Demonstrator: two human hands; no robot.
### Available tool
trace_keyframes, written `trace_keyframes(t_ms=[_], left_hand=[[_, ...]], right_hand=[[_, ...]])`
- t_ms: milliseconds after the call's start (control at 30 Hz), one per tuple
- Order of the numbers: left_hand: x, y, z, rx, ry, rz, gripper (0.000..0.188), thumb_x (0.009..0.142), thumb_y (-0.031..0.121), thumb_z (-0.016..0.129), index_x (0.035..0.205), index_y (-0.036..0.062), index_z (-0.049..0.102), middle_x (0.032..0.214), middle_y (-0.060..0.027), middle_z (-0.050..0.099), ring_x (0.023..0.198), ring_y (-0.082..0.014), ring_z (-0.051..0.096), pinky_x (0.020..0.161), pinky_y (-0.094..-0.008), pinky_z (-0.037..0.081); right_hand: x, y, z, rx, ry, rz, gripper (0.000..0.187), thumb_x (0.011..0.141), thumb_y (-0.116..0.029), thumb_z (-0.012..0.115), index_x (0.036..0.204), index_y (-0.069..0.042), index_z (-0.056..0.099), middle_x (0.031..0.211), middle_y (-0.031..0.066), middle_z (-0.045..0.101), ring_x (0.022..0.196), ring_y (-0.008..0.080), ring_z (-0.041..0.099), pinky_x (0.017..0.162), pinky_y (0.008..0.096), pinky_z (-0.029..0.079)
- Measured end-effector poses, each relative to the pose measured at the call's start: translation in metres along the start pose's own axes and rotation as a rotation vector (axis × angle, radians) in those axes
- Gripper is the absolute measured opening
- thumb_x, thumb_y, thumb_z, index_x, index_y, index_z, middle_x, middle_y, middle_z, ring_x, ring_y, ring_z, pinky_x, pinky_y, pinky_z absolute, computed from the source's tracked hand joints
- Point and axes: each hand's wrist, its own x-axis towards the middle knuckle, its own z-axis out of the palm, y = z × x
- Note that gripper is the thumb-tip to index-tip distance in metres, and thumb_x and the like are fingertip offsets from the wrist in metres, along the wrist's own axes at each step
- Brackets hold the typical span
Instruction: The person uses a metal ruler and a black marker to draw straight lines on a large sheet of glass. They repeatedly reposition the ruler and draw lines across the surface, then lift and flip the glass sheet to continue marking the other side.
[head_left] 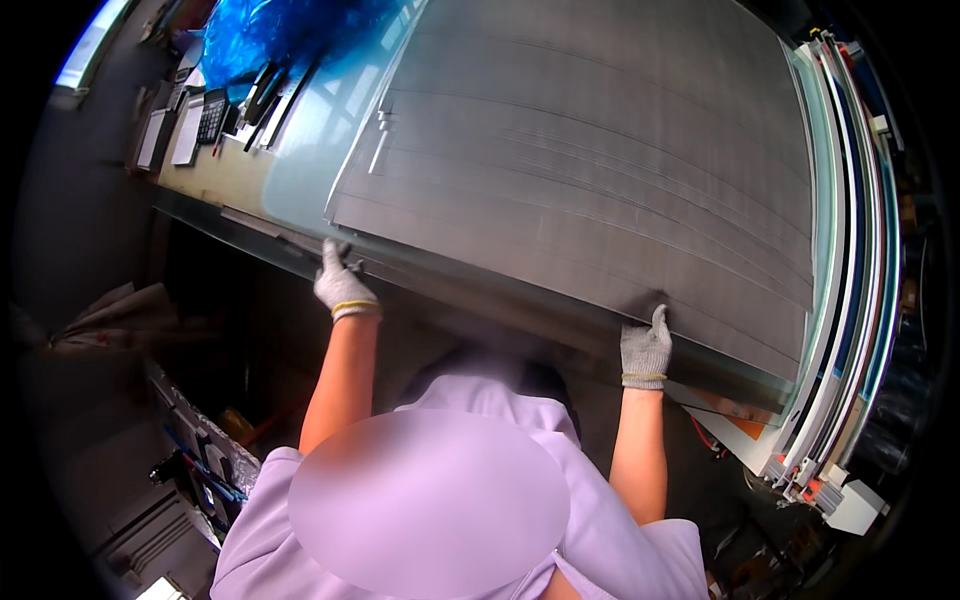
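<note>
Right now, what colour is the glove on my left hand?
Pale grey glove with yellow cuff; best in the head view.

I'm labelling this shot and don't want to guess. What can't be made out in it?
All in the head view:
- Right hand: most fingers hidden, by the hand itself or the sheet's edge; I cannot tell which.
- Left hand: fingertips dark and blurred, grip unclear.
- Grey sheet: far edge cut off by the picture's top edge.
- Blue plastic: top cut off there too.
- Calculator: key markings too small.
- Shirt: middle covered by a blurred oval.
</note>
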Motion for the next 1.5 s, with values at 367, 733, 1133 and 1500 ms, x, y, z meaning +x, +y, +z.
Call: trace_keyframes(t_ms=[367,733,1133,1500], left_hand=[[0.019,-0.013,0.099,-0.011,-0.256,-0.406,0.028,0.103,0.028,0.058,0.108,0.0024,0.050,0.093,-0.0107,0.058,0.086,-0.0323,0.067,0.076,-0.0474,0.062],[-0.062,-0.058,0.139,0.041,-0.487,-0.486,0.021,0.099,0.018,0.063,0.111,0.0020,0.056,0.105,-0.0131,0.063,0.101,-0.0282,0.065,0.085,-0.0435,0.061],[-0.014,-0.046,0.147,0.143,-0.689,-0.434,0.020,0.094,0.012,0.071,0.102,-0.0051,0.063,0.098,-0.0147,0.066,0.091,-0.0272,0.069,0.074,-0.0348,0.063],[0.052,-0.066,0.140,0.134,-0.846,-0.548,0.016,0.096,0.012,0.068,0.105,-0.0008,0.065,0.102,-0.0164,0.071,0.096,-0.0324,0.071,0.079,-0.0383,0.065]], right_hand=[[0.003,0.002,-0.015,0.058,-0.007,0.037,0.032,0.104,-0.022,0.054,0.128,-0.002,0.059,0.134,0.0119,0.063,0.125,0.0281,0.057,0.113,0.0471,0.042],[-0.007,0.001,0.014,-0.191,0.220,0.009,0.025,0.098,-0.016,0.064,0.123,-0.011,0.062,0.125,0.0063,0.065,0.117,0.0235,0.061,0.104,0.0453,0.048],[0.016,-0.018,0.038,-0.269,0.539,-0.394,0.015,0.090,-0.014,0.075,0.091,-0.009,0.061,0.086,0.0030,0.061,0.076,0.0160,0.057,0.073,0.0364,0.049],[0.120,-0.064,0.024,-0.434,0.696,-0.271,0.032,0.102,-0.019,0.059,0.126,0.001,0.052,0.107,0.0163,0.066,0.087,0.0296,0.070,0.067,0.0436,0.063]])
